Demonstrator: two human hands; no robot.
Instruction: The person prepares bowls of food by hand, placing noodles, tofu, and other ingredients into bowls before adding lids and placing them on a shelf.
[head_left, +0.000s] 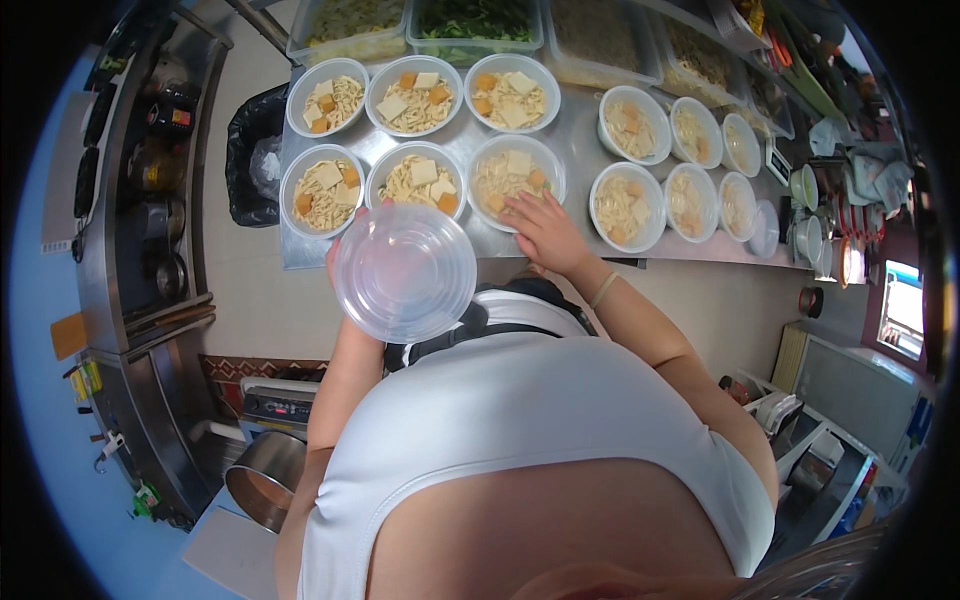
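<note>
My left hand (333, 259) grips round clear plastic lids (405, 274), seemingly a stack, raised in front of the steel table's near edge. Most of that hand is hidden behind them. My right hand (551, 231) rests with spread fingers on the near rim of a plastic bowl (517, 161), which looks covered by a clear lid. Noodles with white and orange square pieces show through it. Beside it stands an uncovered bowl (417, 174) of the same food, partly hidden by the lids. Further left is another uncovered bowl (327, 191).
Behind stand several uncovered bowls (415, 96). Lidded bowls (628, 206) fill the steel table's (577, 127) right part. Tubs of greens (475, 26) and other food line the back. A black-bagged bin (251, 161) adjoins the left edge; a steel pot (266, 480) sits lower left.
</note>
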